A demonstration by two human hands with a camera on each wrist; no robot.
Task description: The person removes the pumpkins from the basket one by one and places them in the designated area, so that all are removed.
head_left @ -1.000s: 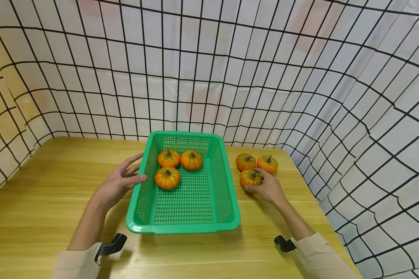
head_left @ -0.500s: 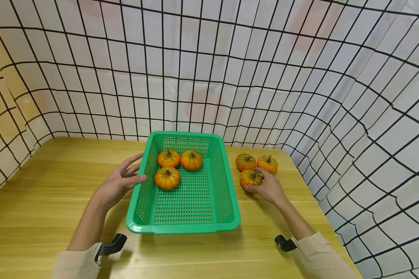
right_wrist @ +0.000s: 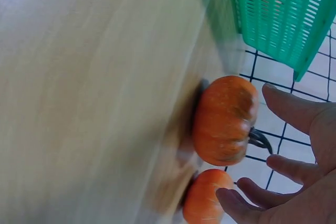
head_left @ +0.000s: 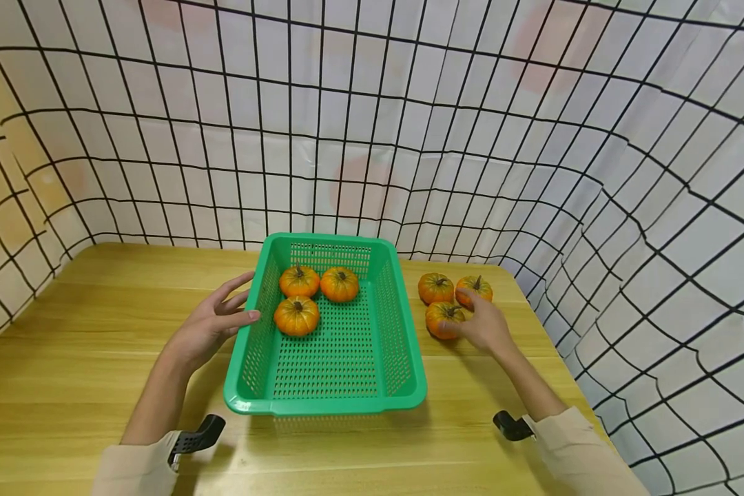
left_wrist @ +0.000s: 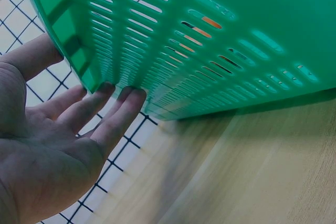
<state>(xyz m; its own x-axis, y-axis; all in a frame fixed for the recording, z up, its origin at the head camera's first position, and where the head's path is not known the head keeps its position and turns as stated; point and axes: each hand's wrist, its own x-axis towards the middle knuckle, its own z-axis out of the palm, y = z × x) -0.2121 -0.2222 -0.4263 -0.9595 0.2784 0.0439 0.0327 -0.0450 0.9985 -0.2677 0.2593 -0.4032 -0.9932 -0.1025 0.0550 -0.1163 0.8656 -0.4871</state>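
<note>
In the head view, my left hand (head_left: 207, 331) holds the left side of a green basket (head_left: 325, 406), thumb over its rim and fingertips against the outer wall. The left wrist view shows this hand (left_wrist: 68, 129) with its fingers under the rim of the basket (left_wrist: 210, 93). My right hand (head_left: 486, 327) is spread just over the front pumpkin (head_left: 441, 318) of three on the table, gripping nothing. Seen by the right wrist camera, the thumb and fingers of that hand (right_wrist: 299, 177) stand apart around the stem of a pumpkin (right_wrist: 223, 121).
Three orange pumpkins, one of them in front (head_left: 296, 317), sit in the basket's back left part. Right of the basket, two more pumpkins (head_left: 435, 288) (head_left: 474, 284) stand behind the front one. A black wire grid (head_left: 372, 145) over white sheeting surrounds the wooden table (head_left: 99, 331).
My right hand has come off the front pumpkin, its fingers spreading as it shifted slightly right and back. That pumpkin stays in place. The left hand and basket have not moved.
</note>
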